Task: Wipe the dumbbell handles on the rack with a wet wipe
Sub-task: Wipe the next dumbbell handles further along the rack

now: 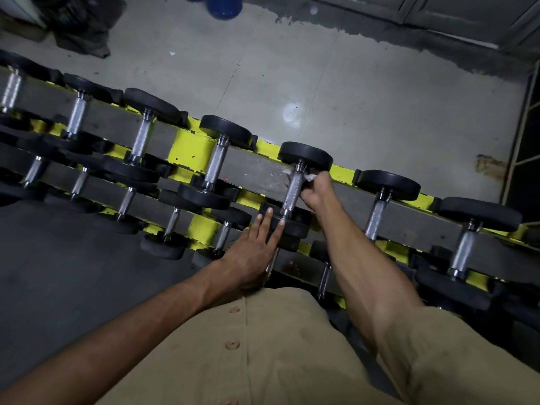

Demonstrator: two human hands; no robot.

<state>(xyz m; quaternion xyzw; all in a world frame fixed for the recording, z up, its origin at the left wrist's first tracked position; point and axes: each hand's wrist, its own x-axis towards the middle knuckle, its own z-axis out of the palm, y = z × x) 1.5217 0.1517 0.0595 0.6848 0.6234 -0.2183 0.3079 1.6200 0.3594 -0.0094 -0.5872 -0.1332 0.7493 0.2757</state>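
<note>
Here the right hand (pixel 314 190) clamps a crumpled white wipe (pixel 310 177) on the knurled steel handle (pixel 293 190) (round black ends); the left hand (pixel 254 252) rests straight-fingered on its near end.

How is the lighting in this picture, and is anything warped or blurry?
Head view: dim overall, corners falling near black; a pale glare patch on the grey concrete floor; the wide lens slightly bows the yellow-and-grey steel rack; the knurled chrome dumbbell handle and white wet wipe look sharp, with small highlights on the metal.
</note>
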